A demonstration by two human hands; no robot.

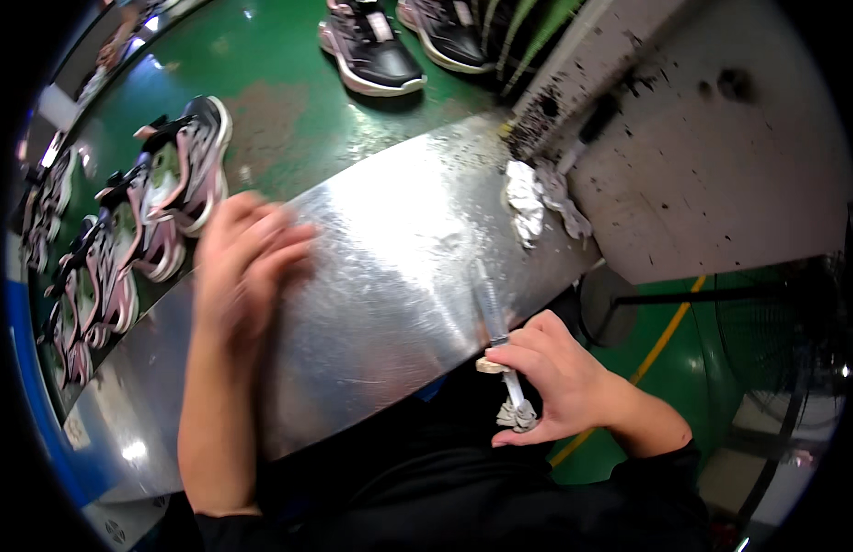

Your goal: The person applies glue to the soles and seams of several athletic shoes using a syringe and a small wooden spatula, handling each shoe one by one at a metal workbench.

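Currently, right hand (560, 373) is closed around a clear syringe-like applicator (496, 324), its tip resting on the shiny metal worktop (399, 267) near the front edge. Left hand (247, 262) is blurred, fingers loosely spread open, over the worktop beside a row of pink-grey sneakers (160, 207); contact unclear.

Two bare hands in shot, no gloves, no rings or watch that show. Left hand (247, 267) is blurred, so details there are hard to call. Right hand (560, 377) is sharp. Both forearms bare, black sleeves pushed up near the elbows.
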